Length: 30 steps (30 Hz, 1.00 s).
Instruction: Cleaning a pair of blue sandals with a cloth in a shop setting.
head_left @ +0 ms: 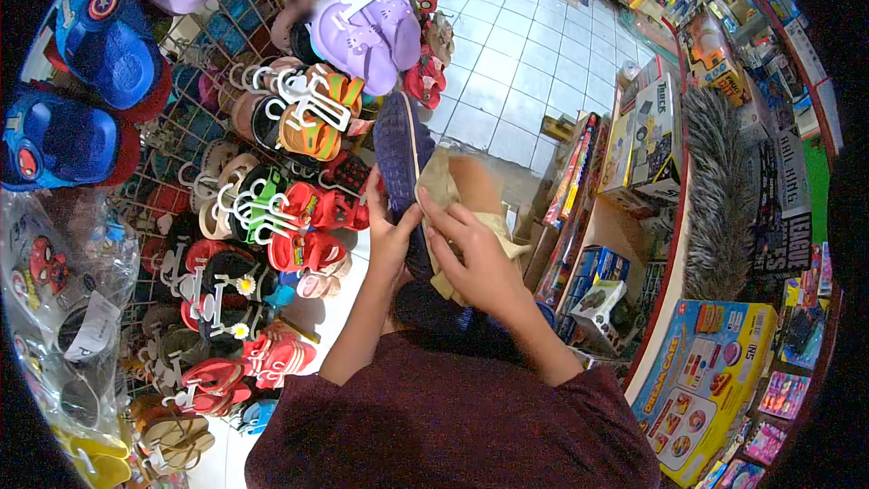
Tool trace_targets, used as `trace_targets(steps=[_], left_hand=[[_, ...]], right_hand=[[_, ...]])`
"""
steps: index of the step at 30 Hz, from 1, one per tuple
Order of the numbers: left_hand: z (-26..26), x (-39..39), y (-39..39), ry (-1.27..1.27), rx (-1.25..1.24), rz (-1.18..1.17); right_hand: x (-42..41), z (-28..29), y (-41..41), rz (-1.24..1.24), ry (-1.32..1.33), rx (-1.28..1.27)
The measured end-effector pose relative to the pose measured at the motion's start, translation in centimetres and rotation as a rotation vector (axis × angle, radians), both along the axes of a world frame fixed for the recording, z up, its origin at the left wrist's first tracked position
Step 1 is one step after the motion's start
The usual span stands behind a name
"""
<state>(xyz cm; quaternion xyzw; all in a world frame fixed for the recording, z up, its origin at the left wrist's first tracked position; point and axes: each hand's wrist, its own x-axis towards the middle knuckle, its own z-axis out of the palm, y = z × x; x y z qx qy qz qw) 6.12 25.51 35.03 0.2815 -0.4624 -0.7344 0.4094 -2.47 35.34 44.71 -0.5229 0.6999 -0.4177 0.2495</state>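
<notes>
My left hand [390, 234] grips a dark navy piece of footwear [397, 149] with a textured surface and a pale stripe along its length. It is held upright in front of my lap, my thumb on the near side. Whether it is one shoe or two pressed together I cannot tell. The fingers of my right hand [475, 261] are extended and a little apart, their tips at the right edge of the footwear. Its lower end is partly hidden by my hands. Behind it are tan shorts [441, 180] and a bare knee [475, 183].
At left a wire rack [224, 47] carries many sandals on white hangers, among them lilac clogs [366, 34] and red sandals [309, 251]. A clear plastic bag [68, 312] hangs there. Shelves of boxed toys [645, 142] stand close on the right. Pale floor tiles [523, 54] lie ahead.
</notes>
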Motion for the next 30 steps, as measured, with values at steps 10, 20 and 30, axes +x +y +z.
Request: trace_targets(steps=[10,20,30], left_hand=[[-0.4,0.3,-0.7,0.022,0.090,0.112],[1.3,3.1,-5.6,0.947,0.660,-0.216],[0.7,2.2,-1.8,0.874,0.695,-0.487]], right_hand=[[0.2,0.0,0.9,0.148,0.051,0.044],[-3.9,-0.9,3.4,0.610,-0.101,0.171],[-6.4,0.7,1.5,-0.406,-0.727,-0.340]])
